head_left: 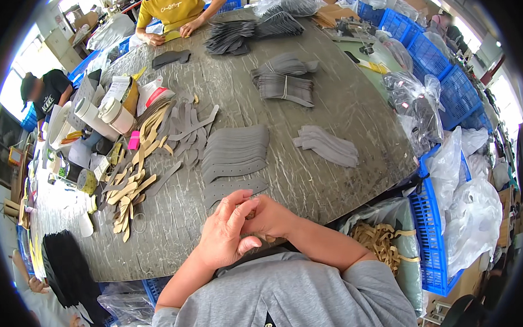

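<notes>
Both my hands meet at the table's near edge, in front of my body. My left hand (222, 229) has its thumb out and its fingers partly stretched, reaching over my right hand. Curled against those fingers is my right hand (273, 216); its fingertips are mostly hidden, and I cannot make out whether anything is between them. Just beyond my hands lies a grey curved strip (233, 190) with small holes. Past it, a fanned stack of similar grey strips (235, 150) overlaps in rows. A smaller pile of light grey pieces (328, 145) rests to the right.
Loose tan strips (138, 188) and grey strips (191, 128) are heaped at left, near white containers (116, 115). Banded grey bundles (285, 88) lie farther off. Across the table (355, 200), a person in yellow (175, 13) handles a piece. Blue crates (431, 232) line the right side.
</notes>
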`<state>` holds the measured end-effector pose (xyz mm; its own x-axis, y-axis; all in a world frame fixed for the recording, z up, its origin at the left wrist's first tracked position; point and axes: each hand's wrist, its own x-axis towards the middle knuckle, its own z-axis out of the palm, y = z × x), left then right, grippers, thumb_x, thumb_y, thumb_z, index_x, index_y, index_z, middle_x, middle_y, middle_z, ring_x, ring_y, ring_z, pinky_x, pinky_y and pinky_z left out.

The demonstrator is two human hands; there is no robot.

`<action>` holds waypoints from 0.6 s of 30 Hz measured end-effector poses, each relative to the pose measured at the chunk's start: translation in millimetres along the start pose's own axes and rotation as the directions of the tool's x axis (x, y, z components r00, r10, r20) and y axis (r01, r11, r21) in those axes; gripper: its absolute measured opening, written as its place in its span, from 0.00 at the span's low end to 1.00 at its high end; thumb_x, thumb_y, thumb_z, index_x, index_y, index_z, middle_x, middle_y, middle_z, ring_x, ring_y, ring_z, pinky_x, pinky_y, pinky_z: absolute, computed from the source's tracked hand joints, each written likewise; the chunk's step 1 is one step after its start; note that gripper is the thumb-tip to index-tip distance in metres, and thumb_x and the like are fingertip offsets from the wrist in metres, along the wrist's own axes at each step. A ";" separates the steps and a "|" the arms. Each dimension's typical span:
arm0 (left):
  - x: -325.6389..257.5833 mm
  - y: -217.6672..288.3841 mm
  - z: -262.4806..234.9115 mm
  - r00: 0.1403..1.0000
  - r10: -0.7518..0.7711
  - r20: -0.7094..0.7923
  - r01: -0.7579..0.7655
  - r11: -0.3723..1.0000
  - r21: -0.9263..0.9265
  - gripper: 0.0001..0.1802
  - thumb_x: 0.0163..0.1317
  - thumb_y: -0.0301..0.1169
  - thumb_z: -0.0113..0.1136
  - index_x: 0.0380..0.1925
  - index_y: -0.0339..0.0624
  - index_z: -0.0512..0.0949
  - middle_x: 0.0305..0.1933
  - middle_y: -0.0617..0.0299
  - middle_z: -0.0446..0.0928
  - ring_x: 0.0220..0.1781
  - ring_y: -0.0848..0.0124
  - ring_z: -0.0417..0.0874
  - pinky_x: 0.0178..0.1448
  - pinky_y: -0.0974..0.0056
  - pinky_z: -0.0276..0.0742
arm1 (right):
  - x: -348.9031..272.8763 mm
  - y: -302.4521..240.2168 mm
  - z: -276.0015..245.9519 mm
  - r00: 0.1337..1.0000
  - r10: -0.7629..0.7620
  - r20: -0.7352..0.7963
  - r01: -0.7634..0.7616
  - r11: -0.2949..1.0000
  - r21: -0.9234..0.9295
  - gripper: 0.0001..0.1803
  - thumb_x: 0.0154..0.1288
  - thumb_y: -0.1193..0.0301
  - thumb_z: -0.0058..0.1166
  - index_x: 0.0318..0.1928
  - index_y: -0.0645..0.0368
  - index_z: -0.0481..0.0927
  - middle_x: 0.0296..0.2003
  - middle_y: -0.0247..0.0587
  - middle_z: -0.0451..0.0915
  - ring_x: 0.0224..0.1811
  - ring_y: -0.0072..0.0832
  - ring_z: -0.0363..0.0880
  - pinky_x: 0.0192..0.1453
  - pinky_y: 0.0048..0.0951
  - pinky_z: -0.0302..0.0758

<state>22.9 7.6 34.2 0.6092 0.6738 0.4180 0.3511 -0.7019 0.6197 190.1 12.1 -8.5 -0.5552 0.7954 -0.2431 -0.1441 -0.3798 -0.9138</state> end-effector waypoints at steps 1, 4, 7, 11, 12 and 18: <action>0.4 0.4 -0.4 1.000 -0.019 -0.008 0.019 0.998 -0.053 0.33 0.66 0.56 0.50 0.57 0.38 0.71 0.59 0.45 0.71 0.50 0.49 0.80 0.51 0.54 0.79 | -3.0 -6.8 1.7 0.999 0.038 0.013 -0.039 0.998 0.046 0.08 0.57 0.74 0.62 0.39 0.58 0.82 0.24 0.29 0.76 0.23 0.15 0.71 0.27 0.20 0.67; 0.0 -4.2 -1.8 0.990 -0.136 -0.041 0.119 0.955 -0.272 0.20 0.70 0.40 0.49 0.52 0.36 0.74 0.56 0.43 0.74 0.50 0.48 0.80 0.54 0.54 0.77 | -5.4 -2.3 5.2 0.995 0.013 0.101 -0.052 0.922 0.384 0.12 0.64 0.76 0.53 0.49 0.58 0.75 0.24 0.25 0.68 0.19 0.14 0.63 0.25 0.19 0.63; 5.0 -4.5 -10.1 0.987 -0.154 -0.051 0.138 0.961 -0.238 0.15 0.61 0.19 0.52 0.48 0.37 0.78 0.52 0.45 0.78 0.50 0.49 0.80 0.55 0.55 0.77 | -14.0 4.1 -5.6 0.996 -0.033 0.086 -0.013 0.875 0.484 0.13 0.68 0.75 0.44 0.52 0.57 0.74 0.27 0.26 0.68 0.21 0.13 0.61 0.27 0.19 0.63; 17.8 1.8 -15.7 0.999 0.014 0.047 -0.015 0.999 0.032 0.16 0.47 0.17 0.64 0.38 0.41 0.80 0.44 0.56 0.80 0.43 0.56 0.80 0.45 0.59 0.78 | -28.3 6.2 -11.7 1.000 0.011 -0.028 0.000 0.921 0.390 0.14 0.69 0.73 0.42 0.53 0.57 0.73 0.30 0.27 0.69 0.25 0.13 0.62 0.28 0.18 0.62; 16.1 -1.7 -13.7 0.997 0.032 0.072 -0.036 0.998 0.055 0.16 0.46 0.17 0.65 0.37 0.41 0.79 0.43 0.57 0.79 0.42 0.57 0.80 0.43 0.60 0.79 | -30.4 5.8 -11.4 0.997 0.021 -0.072 0.011 0.911 0.413 0.12 0.68 0.73 0.40 0.48 0.57 0.74 0.30 0.29 0.70 0.24 0.17 0.63 0.26 0.20 0.62; -12.2 -19.0 -25.7 0.932 -0.284 -0.225 0.274 0.959 -0.078 0.08 0.49 0.19 0.68 0.26 0.37 0.77 0.28 0.57 0.77 0.28 0.65 0.79 0.31 0.65 0.75 | -120.4 10.3 -122.8 0.893 -0.303 -0.332 0.449 0.649 0.614 0.04 0.61 0.70 0.49 0.31 0.56 0.70 0.19 0.32 0.62 0.21 0.24 0.63 0.22 0.26 0.60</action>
<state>-9.5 18.6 34.4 0.3076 0.8795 0.3630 0.4478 -0.4704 0.7603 356.0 -29.6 -28.7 -0.1804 0.9824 -0.0478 -0.8458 -0.1798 -0.5023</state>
